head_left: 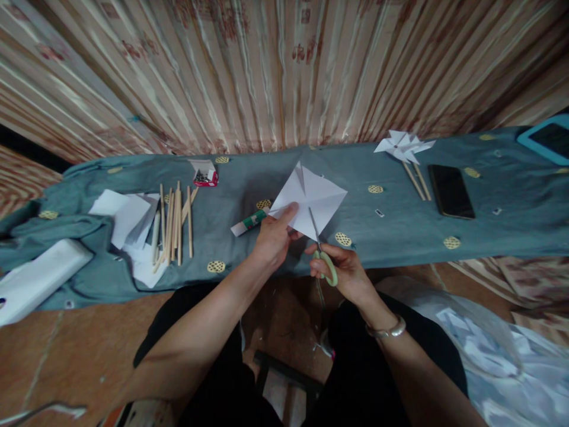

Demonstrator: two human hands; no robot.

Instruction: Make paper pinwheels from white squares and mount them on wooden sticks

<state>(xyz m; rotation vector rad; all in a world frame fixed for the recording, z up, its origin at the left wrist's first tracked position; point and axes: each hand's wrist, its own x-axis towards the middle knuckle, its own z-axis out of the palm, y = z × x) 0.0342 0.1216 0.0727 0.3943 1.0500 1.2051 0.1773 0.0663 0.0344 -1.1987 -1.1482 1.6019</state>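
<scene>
A white square of paper (323, 191) is pinched in my left hand (274, 238), thumb on top and fingers underneath. Crease lines cross the sheet, and a slit runs in from its top corner. My right hand (340, 267) is closed round the light green handles of a pair of scissors (329, 270). Their blades lie over the paper's lower right edge, pointing toward its middle. Just left of the paper, a glue stick (249, 222) with a green label lies on the cloth, close to my left hand.
Wooden sticks (179, 222) and white paper sheets (128, 216) lie at left, near a small red box of metal pins (205, 174). Paper pinwheels (403, 146) on sticks and a black phone (451, 191) lie at right. A plastic bag of paper (480, 350) stands on the floor.
</scene>
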